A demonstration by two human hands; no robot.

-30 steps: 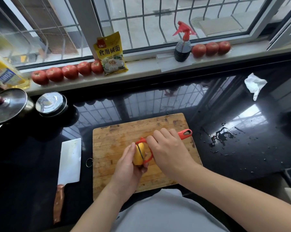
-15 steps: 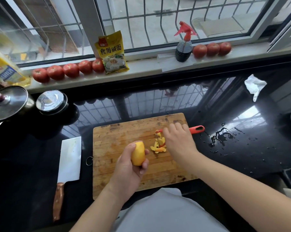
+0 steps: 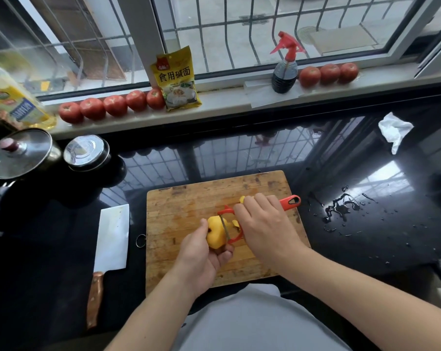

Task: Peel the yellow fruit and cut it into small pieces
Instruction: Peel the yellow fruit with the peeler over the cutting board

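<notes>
Over the cutting board (image 3: 189, 198), left hand (image 3: 201, 257) fingers pinching yellow fruit (image 3: 215, 235), right hand (image 3: 265, 226) gripping peeler (image 3: 289, 201)

A home kitchen: a glossy black countertop (image 3: 239, 153), a wooden chopping board (image 3: 189, 203) under the fingers (image 3: 262, 201), a cleaver (image 3: 113, 236) left of them, lidded pots (image 3: 24, 153) and windowsill tomatoes (image 3: 115, 105) beyond.

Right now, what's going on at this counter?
A person is peeling a yellow fruit over a wooden cutting board. The left hand grips the fruit while the right hand draws a red peeler across it; a strip of peel curls off beside the blade. No cutting yet: the cleaver lies untouched on the black counter, left of the board.
</notes>
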